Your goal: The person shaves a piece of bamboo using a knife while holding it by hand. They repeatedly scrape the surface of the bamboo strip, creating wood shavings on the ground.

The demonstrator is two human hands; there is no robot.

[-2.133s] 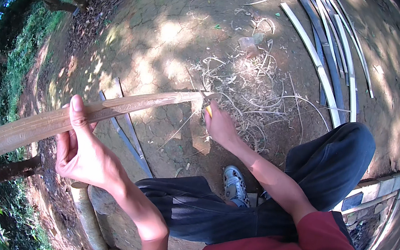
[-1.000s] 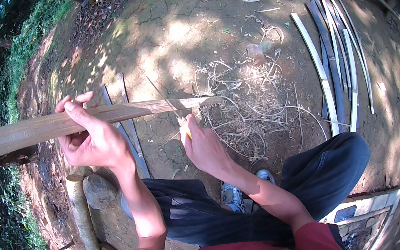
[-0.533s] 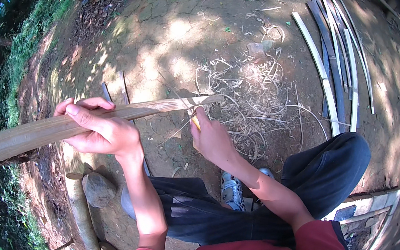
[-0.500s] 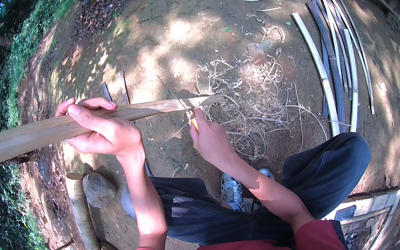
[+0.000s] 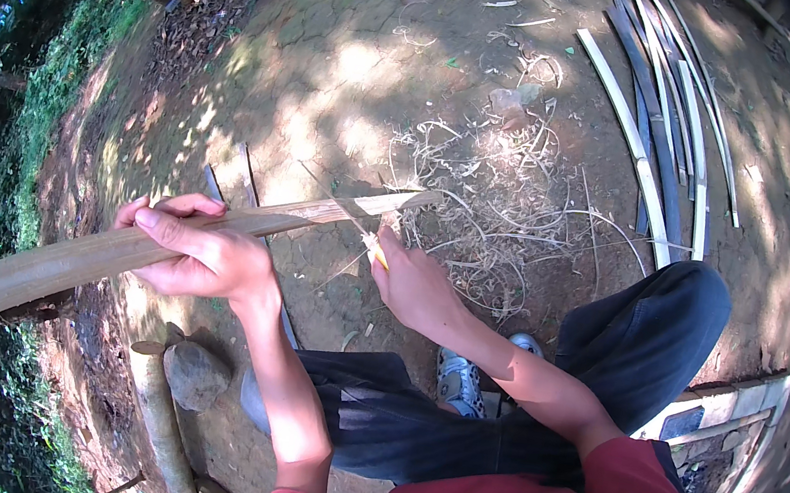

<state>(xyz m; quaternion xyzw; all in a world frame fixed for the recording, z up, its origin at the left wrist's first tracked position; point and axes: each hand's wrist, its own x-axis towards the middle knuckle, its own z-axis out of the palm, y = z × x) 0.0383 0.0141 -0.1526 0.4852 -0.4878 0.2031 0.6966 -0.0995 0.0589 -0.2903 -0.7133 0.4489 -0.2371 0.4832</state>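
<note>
A long, pale bamboo strip (image 5: 42, 275) runs from the left edge toward the middle, tapering at its far end. My left hand (image 5: 210, 247) is closed around it from below, thumb lying along the top. In my right hand (image 5: 415, 284) is a knife (image 5: 380, 253) with a yellowish handle, mostly hidden by my fingers. Its thin blade crosses the strip short of the tapered tip and points up and left. A pale bit, perhaps a shaving, shows by the handle. I cannot tell how deep the edge sits in the bamboo.
Curly shavings (image 5: 512, 192) litter the ground beyond my right hand. Several long slats (image 5: 664, 132) lie at the far right. A log (image 5: 158, 415) and a stone (image 5: 195, 375) sit at lower left. My bent knee (image 5: 653, 330) rises at right, beside a pale wooden frame (image 5: 731, 420).
My right hand and the knife have shifted slightly down, toward me. More of the strip's pale face shows near the tip. My left hand keeps its hold almost unmoved.
</note>
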